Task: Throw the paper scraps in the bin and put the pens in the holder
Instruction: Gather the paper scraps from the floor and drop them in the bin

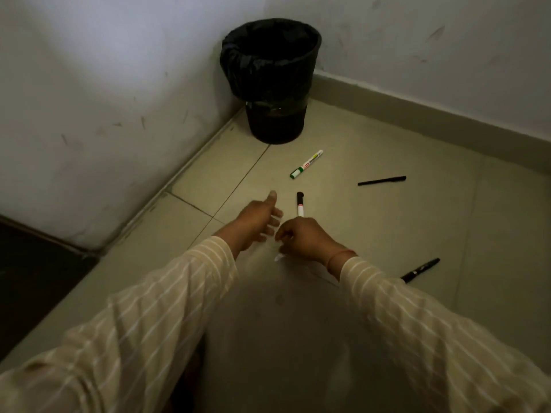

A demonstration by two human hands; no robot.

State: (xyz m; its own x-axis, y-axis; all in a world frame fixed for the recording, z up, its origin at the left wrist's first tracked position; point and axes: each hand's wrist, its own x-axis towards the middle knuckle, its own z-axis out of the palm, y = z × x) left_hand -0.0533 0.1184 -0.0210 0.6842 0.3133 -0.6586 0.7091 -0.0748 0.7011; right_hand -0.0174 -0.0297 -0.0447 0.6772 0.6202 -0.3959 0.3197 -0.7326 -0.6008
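Right hand (304,238) grip pinches a paper scrap (278,257); left hand (256,222) grip loosely open

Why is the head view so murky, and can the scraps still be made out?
Head view: dim throughout; the person's shadow darkens the floor under the sleeves. The white scrap by the right hand is faint, and the sleeves smear with motion blur.

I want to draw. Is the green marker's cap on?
Yes, on. The green marker lies on the floor tiles with its green cap covering one end.
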